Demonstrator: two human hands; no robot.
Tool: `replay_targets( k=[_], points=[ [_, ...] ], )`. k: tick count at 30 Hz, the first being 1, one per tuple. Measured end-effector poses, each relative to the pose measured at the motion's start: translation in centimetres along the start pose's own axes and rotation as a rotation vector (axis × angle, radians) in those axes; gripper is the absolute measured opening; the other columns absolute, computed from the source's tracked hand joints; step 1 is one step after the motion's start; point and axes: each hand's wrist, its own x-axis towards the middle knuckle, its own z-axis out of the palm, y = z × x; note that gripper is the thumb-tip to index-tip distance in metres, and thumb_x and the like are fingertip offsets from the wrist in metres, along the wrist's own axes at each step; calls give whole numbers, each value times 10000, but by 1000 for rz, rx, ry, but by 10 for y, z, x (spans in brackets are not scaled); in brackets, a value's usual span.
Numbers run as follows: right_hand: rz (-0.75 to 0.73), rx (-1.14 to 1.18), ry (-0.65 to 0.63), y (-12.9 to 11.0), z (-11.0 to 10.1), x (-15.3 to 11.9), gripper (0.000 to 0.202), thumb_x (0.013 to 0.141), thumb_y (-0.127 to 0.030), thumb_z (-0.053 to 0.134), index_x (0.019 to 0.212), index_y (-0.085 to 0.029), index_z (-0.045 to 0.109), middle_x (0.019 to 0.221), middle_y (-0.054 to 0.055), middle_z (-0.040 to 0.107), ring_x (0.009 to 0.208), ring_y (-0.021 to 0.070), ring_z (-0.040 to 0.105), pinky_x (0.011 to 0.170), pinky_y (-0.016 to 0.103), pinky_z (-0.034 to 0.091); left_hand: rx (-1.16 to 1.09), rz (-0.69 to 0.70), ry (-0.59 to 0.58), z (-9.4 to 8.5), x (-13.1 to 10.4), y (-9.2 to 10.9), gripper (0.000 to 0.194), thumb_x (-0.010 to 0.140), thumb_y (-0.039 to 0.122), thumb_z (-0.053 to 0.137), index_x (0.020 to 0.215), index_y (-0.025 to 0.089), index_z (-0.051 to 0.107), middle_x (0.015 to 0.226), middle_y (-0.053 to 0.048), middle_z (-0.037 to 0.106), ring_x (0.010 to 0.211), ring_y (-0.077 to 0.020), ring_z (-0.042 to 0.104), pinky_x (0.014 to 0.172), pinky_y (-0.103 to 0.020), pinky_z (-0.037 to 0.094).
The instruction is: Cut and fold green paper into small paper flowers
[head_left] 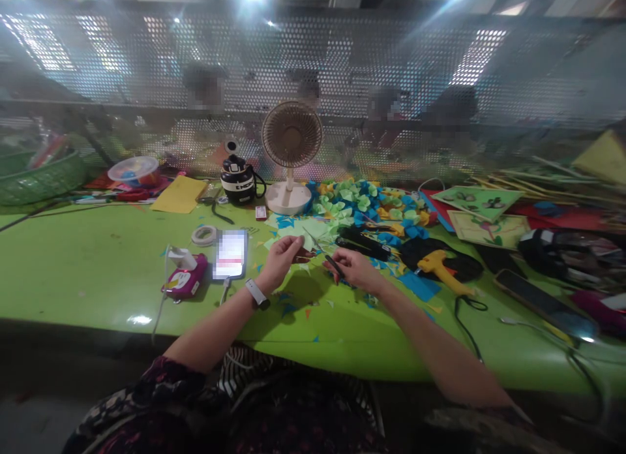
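Over the middle of the green table, my left hand (pixel 283 259), with a watch on its wrist, is closed in a pinch. Whatever small thing its fingertips hold is too blurred to name. My right hand (pixel 356 269) grips what looks like a pair of scissors (pixel 334 266), dark at the handle, its thin blade pointing away and to the left, close to my left fingertips. Just beyond my hands are pale green paper pieces (pixel 317 231) and a black stapler (pixel 362 243). Blue and orange paper scraps (pixel 288 308) are scattered below them.
Left of my hands lie a lit phone (pixel 229 255), a tape roll (pixel 204 235) and a purple power socket (pixel 186 278). A fan (pixel 292 137) stands behind, beside a heap of folded paper flowers (pixel 359 199). To the right are a yellow glue gun (pixel 445 271) and another phone (pixel 542 301).
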Motion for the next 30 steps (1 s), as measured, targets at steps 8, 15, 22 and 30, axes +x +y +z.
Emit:
replay_targets(
  k=[8, 15, 22, 30],
  points=[
    [9, -17, 4, 1, 0, -1, 528, 630, -673, 723, 690, -188, 520, 543, -14, 588, 503, 116, 518, 480, 242, 356, -18, 0, 40, -2, 4, -2, 506, 624, 588, 786, 773, 149, 583, 627, 12, 614, 627, -160, 694, 599, -252, 544],
    [-3, -9, -17, 14, 1, 4, 484, 679, -638, 708, 711, -190, 528, 544, -21, 590, 491, 112, 521, 457, 226, 350, -13, -9, 68, -3, 5, -2, 534, 588, 608, 793, 755, 147, 582, 605, 29, 584, 594, -141, 672, 585, -251, 558],
    [-8, -21, -19, 15, 0, 4, 467, 689, -621, 708, 710, -189, 531, 549, -17, 591, 506, 120, 539, 468, 230, 356, 5, -11, 71, -3, 6, -3, 520, 604, 603, 787, 759, 154, 576, 614, 19, 581, 600, -151, 674, 540, -237, 534],
    [2, -39, -36, 11, -1, 2, 488, 695, -644, 689, 718, -182, 535, 566, -3, 610, 524, 125, 553, 478, 228, 361, 4, -11, 68, -2, 5, -1, 523, 607, 593, 792, 772, 144, 579, 623, 13, 589, 611, -161, 686, 538, -234, 532]
  ],
)
